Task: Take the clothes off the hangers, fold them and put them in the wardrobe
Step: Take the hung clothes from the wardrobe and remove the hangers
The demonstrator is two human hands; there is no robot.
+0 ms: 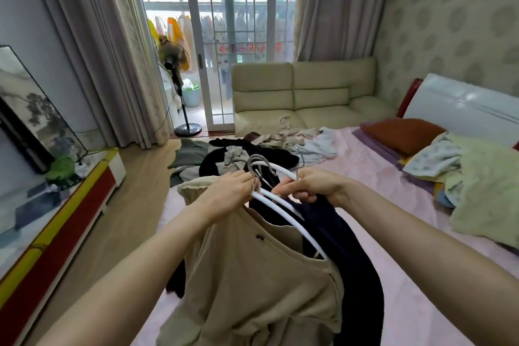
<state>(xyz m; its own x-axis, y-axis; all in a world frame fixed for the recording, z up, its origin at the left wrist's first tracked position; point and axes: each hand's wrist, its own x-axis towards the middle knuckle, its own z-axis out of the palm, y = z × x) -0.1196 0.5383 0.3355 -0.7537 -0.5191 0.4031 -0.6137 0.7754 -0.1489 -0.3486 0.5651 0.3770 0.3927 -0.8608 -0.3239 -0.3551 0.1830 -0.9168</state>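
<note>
Fingers [247, 180] of the left hand [224, 191] clenched on the neck of the white plastic hangers [283, 213], just below the bunched grey metal hooks [257, 164]. Fingers of the right hand [311, 185] curled around the same hangers from the other side, thumb pressed on a white arm, both hands almost touching. Held up over the pink bed sheet [407, 275], hooks pointing away from the body. Beige ribbed knit top [252, 284] hung from the nearest hanger, directly under the left hand and draped down toward the bottom edge. Dark navy garment [345, 247] hung behind it, under the right hand, trailing to the lower right. Beyond the fingers, a loose heap of black, grey and beige clothes [238, 157] spread on the far end of the bed, well apart from the held hangers. Farther right, a rust-brown pillow [404, 132] and a pale green crumpled blanket [483, 194] near the white headboard. Cream leather sofa [306, 93] against the curtained glass door, black standing fan [177, 70] beside it. Along the left, a low red and yellow cabinet [56, 216] with a framed ink painting [33, 109] leaned on top.
</note>
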